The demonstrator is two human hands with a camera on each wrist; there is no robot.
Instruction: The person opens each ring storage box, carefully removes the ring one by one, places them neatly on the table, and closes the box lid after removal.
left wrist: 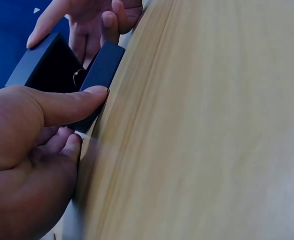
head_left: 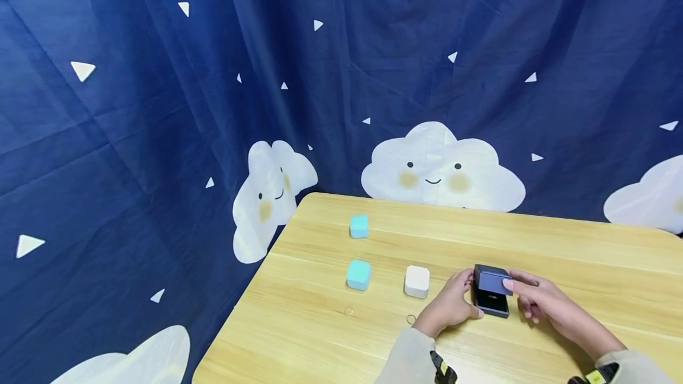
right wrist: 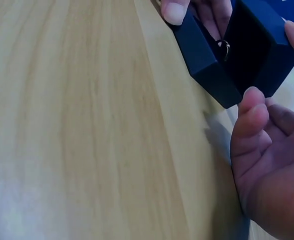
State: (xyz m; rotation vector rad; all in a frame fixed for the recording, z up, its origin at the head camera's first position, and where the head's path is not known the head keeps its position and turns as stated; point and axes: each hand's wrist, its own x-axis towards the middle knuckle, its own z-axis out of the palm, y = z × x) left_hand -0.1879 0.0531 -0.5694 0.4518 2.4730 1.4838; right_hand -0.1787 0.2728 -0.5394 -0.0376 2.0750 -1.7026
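A dark navy ring box [head_left: 488, 281] sits on the table with its lid partly raised. A ring [left wrist: 76, 77] stands in its black insert. My left hand [head_left: 452, 302] grips the box from the left, with its thumb [left wrist: 84, 103] along the front of the base. My right hand [head_left: 544, 301] holds the lid from the right, pinching it at its edge. The right hand's lower fingers [right wrist: 252, 120] curl loosely beside the box. Left of my left hand lies a loose ring [head_left: 411, 319], close to the wrist.
A white box [head_left: 417, 281] stands left of my left hand. Two turquoise boxes, one nearer [head_left: 358, 275] and one farther [head_left: 359, 226], are further left. Another thin ring [head_left: 348, 311] lies before the nearer one. A blue curtain [head_left: 341, 76] hangs behind the wooden table [head_left: 299, 313].
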